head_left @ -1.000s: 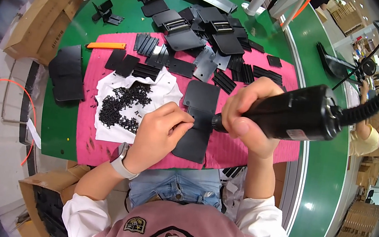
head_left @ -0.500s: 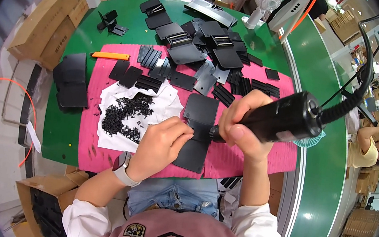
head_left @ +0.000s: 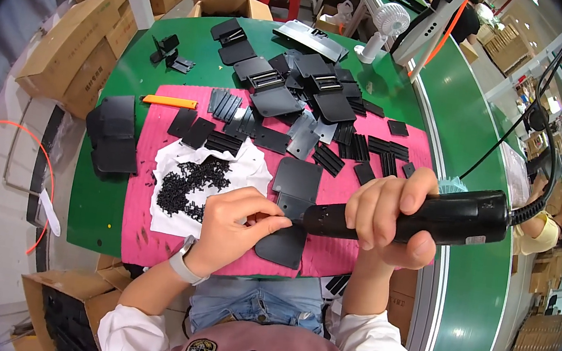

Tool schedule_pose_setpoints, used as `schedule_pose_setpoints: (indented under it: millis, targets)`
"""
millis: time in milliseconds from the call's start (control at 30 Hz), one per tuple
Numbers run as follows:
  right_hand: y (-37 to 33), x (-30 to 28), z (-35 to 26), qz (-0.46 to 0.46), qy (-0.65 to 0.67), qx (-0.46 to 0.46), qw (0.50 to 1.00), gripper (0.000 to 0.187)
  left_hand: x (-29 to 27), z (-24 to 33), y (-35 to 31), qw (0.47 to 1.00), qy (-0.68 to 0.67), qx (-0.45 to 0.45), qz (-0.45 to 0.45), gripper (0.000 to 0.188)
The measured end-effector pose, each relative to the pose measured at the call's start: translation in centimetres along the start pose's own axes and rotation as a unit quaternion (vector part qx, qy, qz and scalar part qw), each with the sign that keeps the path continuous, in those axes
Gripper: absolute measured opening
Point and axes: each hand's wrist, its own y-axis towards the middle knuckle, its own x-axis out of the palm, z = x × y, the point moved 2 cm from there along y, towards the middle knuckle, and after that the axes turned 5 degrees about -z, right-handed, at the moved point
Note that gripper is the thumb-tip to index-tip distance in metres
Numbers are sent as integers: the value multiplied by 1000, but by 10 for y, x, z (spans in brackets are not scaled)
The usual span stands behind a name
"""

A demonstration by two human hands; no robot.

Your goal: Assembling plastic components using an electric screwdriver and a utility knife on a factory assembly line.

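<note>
Over the part-hidden flat black plate (head_left: 295, 202): left hand (head_left: 234, 227) pinched, contents unclear; right hand (head_left: 387, 211) clenched round black cylindrical tool (head_left: 464, 222).

L head cam, fisheye, facing dn, near hands (head_left: 229, 229)

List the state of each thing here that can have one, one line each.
Left hand: pinching at the tool's tip; anything held is hidden
Right hand: closed around the black handheld tool
Black handheld tool: roughly level, tip over the plate; running or not, cannot tell
Black plate: lying on the pink mat
Small black pieces: loose, heaped on the white cloth
Orange cutter: lying down
Fan: upright; spinning or not, unclear
</note>
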Motion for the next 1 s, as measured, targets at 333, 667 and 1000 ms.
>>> schedule_pose_setpoints:
  millis: [333,667,1000]
  targets:
    - [-4,-5,13,83,123,-74,986,32,-7,-7,-3,906,-372,-196,-47,14]
    - [-6,2,16,91,125,-77,985,31,-9,-12,-6,916,-369,-153,-42,12]
    - [-1,15,17,101,58,-55,992,29,-6,-16,-8,935,-323,-144,-20,13]
